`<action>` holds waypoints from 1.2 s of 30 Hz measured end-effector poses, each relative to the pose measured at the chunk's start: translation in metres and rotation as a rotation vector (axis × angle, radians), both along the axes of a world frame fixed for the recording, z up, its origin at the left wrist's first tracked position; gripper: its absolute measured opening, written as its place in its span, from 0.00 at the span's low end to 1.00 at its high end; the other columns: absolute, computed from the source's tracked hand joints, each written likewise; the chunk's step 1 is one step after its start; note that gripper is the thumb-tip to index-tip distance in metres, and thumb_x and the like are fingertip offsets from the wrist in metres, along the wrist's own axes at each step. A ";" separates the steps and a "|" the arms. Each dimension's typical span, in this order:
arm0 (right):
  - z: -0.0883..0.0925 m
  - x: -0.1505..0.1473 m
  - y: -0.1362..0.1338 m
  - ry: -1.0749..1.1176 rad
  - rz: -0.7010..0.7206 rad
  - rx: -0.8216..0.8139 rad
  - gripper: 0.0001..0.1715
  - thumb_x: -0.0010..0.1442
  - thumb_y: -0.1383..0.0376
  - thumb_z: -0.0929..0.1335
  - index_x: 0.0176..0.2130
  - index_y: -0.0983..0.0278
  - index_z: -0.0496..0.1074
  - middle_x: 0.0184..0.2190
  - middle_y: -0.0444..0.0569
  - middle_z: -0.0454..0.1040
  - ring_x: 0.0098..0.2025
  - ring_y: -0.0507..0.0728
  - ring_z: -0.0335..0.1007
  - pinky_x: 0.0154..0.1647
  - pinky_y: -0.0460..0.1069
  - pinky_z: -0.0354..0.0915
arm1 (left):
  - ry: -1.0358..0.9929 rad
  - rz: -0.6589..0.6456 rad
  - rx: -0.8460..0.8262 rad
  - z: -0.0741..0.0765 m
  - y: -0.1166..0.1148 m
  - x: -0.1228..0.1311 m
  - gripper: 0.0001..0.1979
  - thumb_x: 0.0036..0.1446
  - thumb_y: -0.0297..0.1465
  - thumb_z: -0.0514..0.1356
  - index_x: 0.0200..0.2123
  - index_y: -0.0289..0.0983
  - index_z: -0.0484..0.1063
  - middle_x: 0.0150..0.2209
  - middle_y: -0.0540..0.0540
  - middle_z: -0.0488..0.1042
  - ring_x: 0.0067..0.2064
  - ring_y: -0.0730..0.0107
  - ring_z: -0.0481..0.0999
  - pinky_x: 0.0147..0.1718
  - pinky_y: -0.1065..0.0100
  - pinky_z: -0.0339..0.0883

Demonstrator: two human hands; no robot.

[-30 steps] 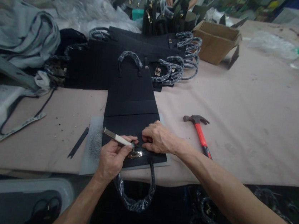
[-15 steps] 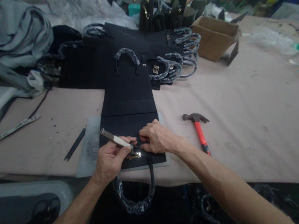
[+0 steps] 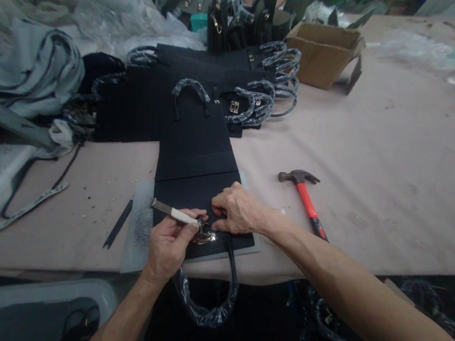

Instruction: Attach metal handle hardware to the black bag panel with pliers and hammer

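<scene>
Head: black panel (image 3: pixel 197 150), plastic-wrapped handles (image 3: pixel 206 317)

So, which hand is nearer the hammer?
Right: the right hand is at the black panel, left of the hammer. The left hand, gripping a white-and-metal tool, is farther left.

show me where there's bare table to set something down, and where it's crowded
Widest: the tablecloth right of the hammer, reaching back to the box and plastic. Smaller: between the pale strip and dark strip, though speckled. Crowded: the black bag under both hands, and the bag heap behind it.
</scene>
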State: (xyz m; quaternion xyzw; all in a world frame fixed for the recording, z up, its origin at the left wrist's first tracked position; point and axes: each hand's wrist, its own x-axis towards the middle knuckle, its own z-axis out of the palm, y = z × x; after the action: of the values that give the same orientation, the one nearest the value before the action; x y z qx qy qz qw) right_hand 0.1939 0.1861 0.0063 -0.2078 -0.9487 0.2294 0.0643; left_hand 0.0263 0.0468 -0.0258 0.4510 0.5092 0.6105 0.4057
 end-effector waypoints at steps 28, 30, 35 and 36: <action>-0.018 0.057 -0.105 0.334 -1.070 -0.382 0.17 0.55 0.61 0.66 0.43 0.65 0.75 0.35 0.50 0.73 0.35 0.56 0.68 0.39 0.52 0.65 | 0.023 -0.057 -0.025 0.000 -0.001 -0.001 0.10 0.63 0.33 0.65 0.43 0.33 0.74 0.46 0.38 0.79 0.44 0.58 0.82 0.42 0.67 0.80; -0.016 0.052 -0.106 0.305 -1.075 -0.378 0.16 0.55 0.63 0.67 0.44 0.65 0.74 0.35 0.50 0.73 0.35 0.57 0.68 0.39 0.52 0.64 | 0.021 -0.060 -0.029 0.001 -0.002 -0.001 0.10 0.62 0.33 0.65 0.43 0.33 0.74 0.46 0.37 0.79 0.44 0.58 0.82 0.42 0.67 0.79; -0.007 0.045 -0.104 0.163 -1.113 -0.364 0.14 0.57 0.67 0.69 0.45 0.67 0.74 0.37 0.51 0.75 0.37 0.57 0.70 0.39 0.50 0.63 | 0.001 -0.077 -0.039 0.003 -0.001 -0.002 0.11 0.62 0.34 0.66 0.43 0.33 0.74 0.46 0.37 0.79 0.44 0.59 0.82 0.42 0.68 0.79; -0.005 0.044 -0.102 0.144 -1.115 -0.375 0.12 0.58 0.68 0.69 0.44 0.66 0.74 0.36 0.50 0.75 0.36 0.57 0.70 0.38 0.50 0.62 | -0.003 -0.084 -0.039 0.003 -0.001 -0.003 0.11 0.62 0.34 0.66 0.43 0.33 0.74 0.46 0.37 0.79 0.44 0.59 0.82 0.42 0.68 0.79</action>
State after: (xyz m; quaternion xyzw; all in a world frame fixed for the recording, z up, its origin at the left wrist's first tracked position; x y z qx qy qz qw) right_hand 0.2383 0.0842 0.0014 -0.6668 -0.6328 0.3382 0.2013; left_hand 0.0237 0.0459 -0.0230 0.4631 0.5012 0.5835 0.4404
